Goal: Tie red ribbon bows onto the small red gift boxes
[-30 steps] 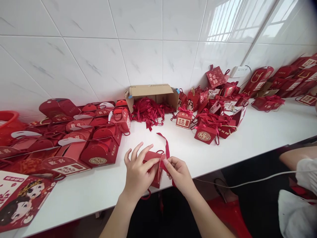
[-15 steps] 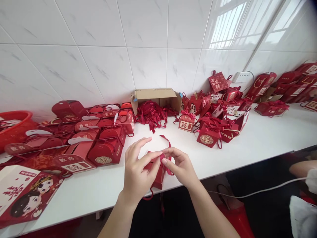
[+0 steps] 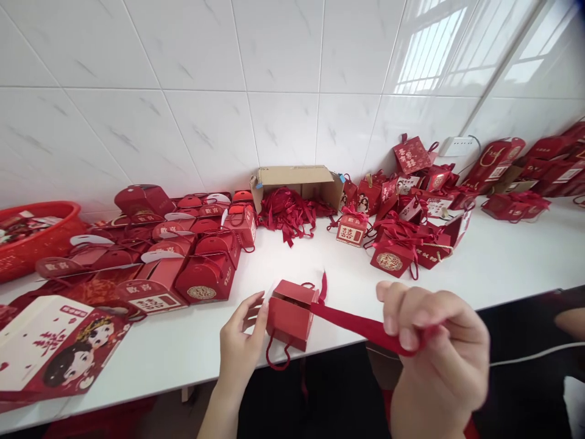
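Observation:
A small red gift box stands near the table's front edge, with a dark slot along its top and a red cord handle hanging at its front. My left hand is at the box's left side, thumb against it and fingers curved; part of the contact is hidden. Out to the right, my right hand pinches the end of a dark red ribbon, stretched taut from the box's right side. A short ribbon tail stands up behind the box.
A cardboard carton of loose red ribbons is against the tiled wall. Folded red boxes crowd the left, beside a red basket. Ribboned boxes are piled right. Another person's arm shows at the right edge.
My hands were together over the box at the ribbon. My right hand has since drawn the ribbon out rightward and nearer; my left hand has lowered to the box's left side.

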`<move>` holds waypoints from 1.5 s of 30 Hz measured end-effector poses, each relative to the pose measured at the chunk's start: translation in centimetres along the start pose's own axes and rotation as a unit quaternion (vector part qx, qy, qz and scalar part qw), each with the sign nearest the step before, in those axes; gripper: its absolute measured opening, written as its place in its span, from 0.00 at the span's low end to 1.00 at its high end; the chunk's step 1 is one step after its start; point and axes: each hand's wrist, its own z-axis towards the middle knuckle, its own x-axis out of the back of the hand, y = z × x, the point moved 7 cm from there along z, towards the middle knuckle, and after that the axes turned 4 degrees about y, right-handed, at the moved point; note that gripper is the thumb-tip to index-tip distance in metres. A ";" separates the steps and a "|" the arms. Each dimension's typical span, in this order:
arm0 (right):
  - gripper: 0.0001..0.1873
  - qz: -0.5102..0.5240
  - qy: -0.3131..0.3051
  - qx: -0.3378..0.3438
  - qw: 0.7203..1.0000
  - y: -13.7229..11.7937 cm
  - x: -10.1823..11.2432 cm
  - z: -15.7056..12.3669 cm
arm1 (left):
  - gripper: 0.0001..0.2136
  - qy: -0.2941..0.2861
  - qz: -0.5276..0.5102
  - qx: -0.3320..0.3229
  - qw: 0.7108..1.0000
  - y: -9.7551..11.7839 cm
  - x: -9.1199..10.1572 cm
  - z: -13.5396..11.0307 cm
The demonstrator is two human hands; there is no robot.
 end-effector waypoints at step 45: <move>0.12 -0.332 -0.346 -0.203 0.854 15.2 -6.8 -2.1 | 0.14 -0.052 -0.106 0.016 0.993 0.3 -1.1 -2.1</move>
